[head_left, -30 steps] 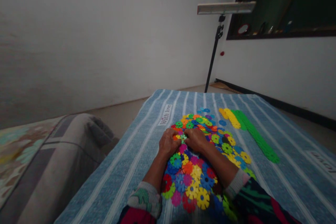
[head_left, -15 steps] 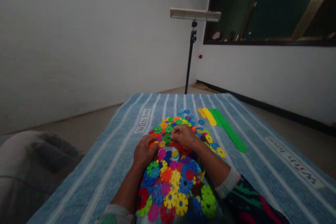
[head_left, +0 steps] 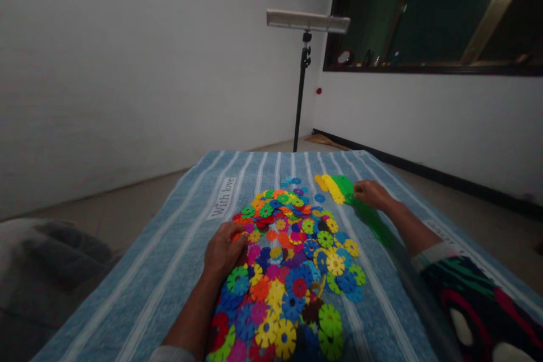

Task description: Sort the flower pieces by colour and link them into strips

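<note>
A heap of flat, flower-shaped plastic discs point(head_left: 288, 260) in many colours lies on a blue striped towel point(head_left: 169, 271). My left hand point(head_left: 224, 249) rests on the heap's left edge, fingers curled on the discs. My right hand point(head_left: 372, 193) is stretched out to the right, fingers closed at the far end of a long green row of joined discs point(head_left: 365, 209). A short yellow row point(head_left: 331, 188) lies just left of the green one.
A light bar on a black stand point(head_left: 302, 68) rises beyond the towel by the white wall. A dark window point(head_left: 436, 11) with small items on its sill is at the upper right. A grey cushion point(head_left: 46, 254) lies at the left.
My right hand has left the middle of the heap and moved right and away to the green row. My left hand stays at the heap's left side. The view has shifted slightly.
</note>
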A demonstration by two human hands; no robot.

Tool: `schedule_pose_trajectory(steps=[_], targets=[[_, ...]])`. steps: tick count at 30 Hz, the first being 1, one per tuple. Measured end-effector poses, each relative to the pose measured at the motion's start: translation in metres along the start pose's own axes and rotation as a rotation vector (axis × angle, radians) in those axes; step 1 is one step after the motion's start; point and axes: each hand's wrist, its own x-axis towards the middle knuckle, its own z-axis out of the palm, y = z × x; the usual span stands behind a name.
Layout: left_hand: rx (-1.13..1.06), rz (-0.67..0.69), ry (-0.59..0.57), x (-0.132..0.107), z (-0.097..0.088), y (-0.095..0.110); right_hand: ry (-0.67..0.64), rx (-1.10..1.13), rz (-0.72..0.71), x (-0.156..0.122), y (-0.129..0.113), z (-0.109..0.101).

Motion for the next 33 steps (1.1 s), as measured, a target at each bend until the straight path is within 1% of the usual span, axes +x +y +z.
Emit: schedule_pose_trajectory(steps=[3,6,9,13,15,17,22,29,33], targets=[[0.013,-0.001,0.0,0.001,0.0,-0.003,-0.004,0.059,-0.005,0.002,0.006,-0.005],[0.019,-0.002,0.01,0.002,0.001,-0.006,-0.056,0.145,-0.01,-0.005,0.007,-0.011],[0.011,-0.004,0.014,0.003,0.003,-0.008,-0.188,0.236,-0.025,-0.022,0.01,-0.02],[0.006,-0.031,0.028,0.004,0.005,-0.008,-0.375,0.34,-0.031,-0.053,0.025,-0.029],[0.008,-0.026,0.038,0.004,0.005,-0.008,-0.435,0.348,-0.01,-0.067,0.032,-0.03],[0.008,-0.021,0.041,0.004,0.004,-0.007,-0.469,0.337,0.011,-0.077,0.038,-0.029],[0.02,-0.024,0.02,0.004,0.003,-0.006,-0.463,0.269,0.022,-0.087,0.041,-0.026],[0.015,-0.016,0.018,0.003,0.004,-0.007,-0.457,0.259,0.065,-0.085,0.045,-0.013],[-0.012,-0.009,0.01,-0.003,0.003,-0.002,-0.404,0.148,0.079,-0.083,0.052,-0.006]])
